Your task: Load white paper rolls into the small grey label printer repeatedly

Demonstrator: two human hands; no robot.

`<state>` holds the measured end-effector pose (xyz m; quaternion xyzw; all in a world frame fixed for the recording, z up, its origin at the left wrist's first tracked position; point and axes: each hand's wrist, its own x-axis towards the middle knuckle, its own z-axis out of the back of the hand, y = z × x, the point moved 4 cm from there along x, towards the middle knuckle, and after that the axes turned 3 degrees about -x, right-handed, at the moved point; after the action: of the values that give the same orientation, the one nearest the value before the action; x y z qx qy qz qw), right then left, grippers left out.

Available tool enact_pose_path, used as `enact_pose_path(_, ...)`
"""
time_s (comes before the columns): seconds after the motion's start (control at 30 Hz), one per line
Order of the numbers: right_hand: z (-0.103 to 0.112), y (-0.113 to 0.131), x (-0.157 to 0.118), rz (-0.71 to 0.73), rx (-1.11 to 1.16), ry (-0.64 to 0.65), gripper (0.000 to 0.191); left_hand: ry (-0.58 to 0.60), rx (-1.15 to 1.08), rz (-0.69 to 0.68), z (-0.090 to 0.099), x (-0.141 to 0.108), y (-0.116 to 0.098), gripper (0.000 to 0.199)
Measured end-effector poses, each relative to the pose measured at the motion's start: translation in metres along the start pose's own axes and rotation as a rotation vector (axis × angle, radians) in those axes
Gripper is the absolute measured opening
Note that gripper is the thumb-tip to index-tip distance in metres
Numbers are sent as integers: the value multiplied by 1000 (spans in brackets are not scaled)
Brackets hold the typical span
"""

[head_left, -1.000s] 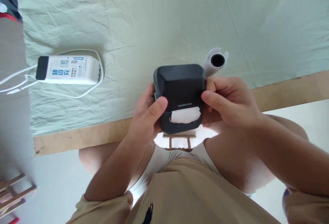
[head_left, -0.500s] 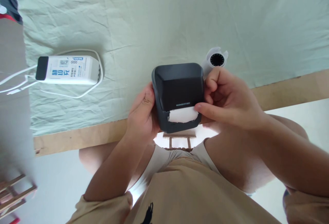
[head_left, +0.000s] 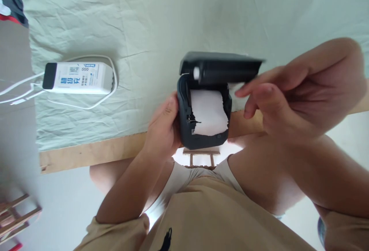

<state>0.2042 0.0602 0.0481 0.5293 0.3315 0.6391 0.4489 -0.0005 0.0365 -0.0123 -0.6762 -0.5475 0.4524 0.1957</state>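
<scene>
A dark label printer (head_left: 205, 140) is held over the table's front edge, its lid (head_left: 225, 68) swung up and blurred by motion. Inside the body shows a white paper roll (head_left: 209, 110) with a ragged end lying over the front lip. My left hand (head_left: 163, 128) is wrapped round the printer's left side, thumb on top. To the right, my right hand (head_left: 300, 89) has its fingers loosely bent and apart beside the raised lid's edge. Its fingertips are close to the lid, and I see nothing in them.
A white charger block (head_left: 79, 78) with a black end and looped white cable lies on the pale green cloth (head_left: 150, 24) at left. The table's wooden edge (head_left: 92, 149) runs beneath my forearms. A wooden rack (head_left: 17, 220) stands on the floor at lower left.
The printer's lid has gone from closed to raised, uncovering the paper roll. My right hand has moved up and right, away from the body. The white cylinder behind is now hidden.
</scene>
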Motion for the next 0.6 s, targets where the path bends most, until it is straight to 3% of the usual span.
enact_pose_path(0.07,-2,5,2,88,-43,-70,34,52,-29,-2,-3,-1,-1,22)
enact_pose_path(0.13,-6,7,5,127,-193,-29,29,125,14,-1,-4,-3,-2,23)
enact_pose_path(0.27,-12,6,10,276,-584,179,18,238,169,-14,1,-4,-4,40)
enact_pose_path(0.33,-13,1,11,284,-670,306,18,270,192,-6,5,-4,-4,46)
enact_pose_path(0.43,-14,-1,13,264,-694,447,28,289,200,20,6,-4,-2,48)
enact_pose_path(0.6,-1,16,16,194,-541,454,29,265,125,8,0,-7,-3,35)
